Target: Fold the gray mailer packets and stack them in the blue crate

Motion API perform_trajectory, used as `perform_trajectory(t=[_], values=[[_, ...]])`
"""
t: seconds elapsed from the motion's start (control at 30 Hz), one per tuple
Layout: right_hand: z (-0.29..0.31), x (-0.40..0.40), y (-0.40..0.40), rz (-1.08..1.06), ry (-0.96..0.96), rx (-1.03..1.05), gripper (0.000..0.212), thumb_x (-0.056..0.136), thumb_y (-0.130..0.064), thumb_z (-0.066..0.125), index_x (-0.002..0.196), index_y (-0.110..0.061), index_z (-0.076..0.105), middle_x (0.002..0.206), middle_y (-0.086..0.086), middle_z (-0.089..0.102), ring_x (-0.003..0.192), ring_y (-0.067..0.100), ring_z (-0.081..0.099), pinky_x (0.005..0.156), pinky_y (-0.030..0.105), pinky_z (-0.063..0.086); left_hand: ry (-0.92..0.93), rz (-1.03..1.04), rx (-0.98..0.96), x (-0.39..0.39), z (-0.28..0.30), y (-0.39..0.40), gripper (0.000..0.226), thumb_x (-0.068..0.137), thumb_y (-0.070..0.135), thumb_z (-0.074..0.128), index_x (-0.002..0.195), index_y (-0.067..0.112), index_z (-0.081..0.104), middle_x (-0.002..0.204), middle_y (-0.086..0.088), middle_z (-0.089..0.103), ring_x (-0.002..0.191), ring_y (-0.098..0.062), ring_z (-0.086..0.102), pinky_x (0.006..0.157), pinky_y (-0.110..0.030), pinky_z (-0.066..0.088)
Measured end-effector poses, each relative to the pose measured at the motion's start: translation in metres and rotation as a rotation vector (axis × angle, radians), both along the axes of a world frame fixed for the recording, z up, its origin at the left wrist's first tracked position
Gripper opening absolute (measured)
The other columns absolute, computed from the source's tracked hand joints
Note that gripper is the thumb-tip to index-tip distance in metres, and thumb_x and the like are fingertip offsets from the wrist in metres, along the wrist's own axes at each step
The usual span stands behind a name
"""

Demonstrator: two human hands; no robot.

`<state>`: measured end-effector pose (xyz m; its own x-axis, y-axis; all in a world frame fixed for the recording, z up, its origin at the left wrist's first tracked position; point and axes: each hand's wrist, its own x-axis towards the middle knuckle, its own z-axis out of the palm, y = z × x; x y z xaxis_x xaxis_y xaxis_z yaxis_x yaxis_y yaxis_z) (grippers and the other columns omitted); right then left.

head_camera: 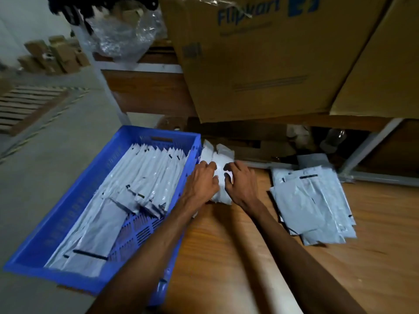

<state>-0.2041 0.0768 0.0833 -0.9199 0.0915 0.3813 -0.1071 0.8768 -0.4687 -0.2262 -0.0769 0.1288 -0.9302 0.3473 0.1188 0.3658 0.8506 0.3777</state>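
I see left hand (202, 180) and right hand (242, 182), fingers curled, gripping a glossy folded gray mailer packet (221, 164) on the wooden desk (226, 257) beside the ribbed blue crate (68, 211).

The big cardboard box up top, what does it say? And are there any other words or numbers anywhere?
"Flipkart": blue letters on the big cardboard box, with a blue logo beside them.
Smaller print lines and a dark label patch on that box: too blurred to read.
Black marks on the gray mailer packets in the blue crate and on the loose pile: no readable words.
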Motion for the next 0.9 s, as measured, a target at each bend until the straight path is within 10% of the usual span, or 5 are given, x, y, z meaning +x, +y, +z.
perform_trajectory(t=[0.27,0.5,0.67,0.9], values=[[-0.054,0.011,0.027,0.125,-0.240,-0.067,0.023,0.099,-0.028,0.056,0.119,-0.020,0.065,0.120,0.001,0.062,0.106,0.024,0.062,0.091,0.041,0.043,-0.296,0.428,0.040,0.020,-0.073,0.035,0.059,0.095,0.036,0.068,0.142,0.010,0.045,0.139,-0.020,0.047,0.128,-0.039,0.051,0.102,-0.048,0.049],[-0.079,0.040,0.036,0.165,-0.318,-0.113,0.024,0.099,-0.022,0.053,0.122,-0.019,0.059,0.123,0.002,0.058,0.107,0.025,0.060,0.091,0.043,0.045,-0.278,0.635,0.453,0.030,-0.087,0.052,0.067,0.089,0.018,0.079,0.144,0.014,0.041,0.138,-0.019,0.048,0.126,-0.035,0.052,0.100,-0.042,0.049],[-0.088,0.070,0.045,0.145,-0.298,-0.108,0.036,0.096,-0.014,0.056,0.131,-0.019,0.057,0.133,0.006,0.056,0.113,0.028,0.059,0.090,0.044,0.048,-0.440,0.631,0.706,0.064,-0.081,0.065,0.052,0.087,0.004,0.077,0.133,0.008,0.052,0.108,-0.002,0.070,0.103,-0.024,0.071,0.068,-0.015,0.045],[-0.101,0.148,0.049,-0.096,-0.192,-0.284,0.034,0.105,-0.043,0.044,0.123,-0.021,0.062,0.122,0.001,0.063,0.110,0.027,0.062,0.090,0.045,0.049,-0.981,0.468,0.951,0.147,-0.109,0.066,0.035,0.090,-0.009,0.066,0.123,0.003,0.062,0.108,-0.017,0.075,0.085,-0.024,0.075,0.068,-0.030,0.064]])
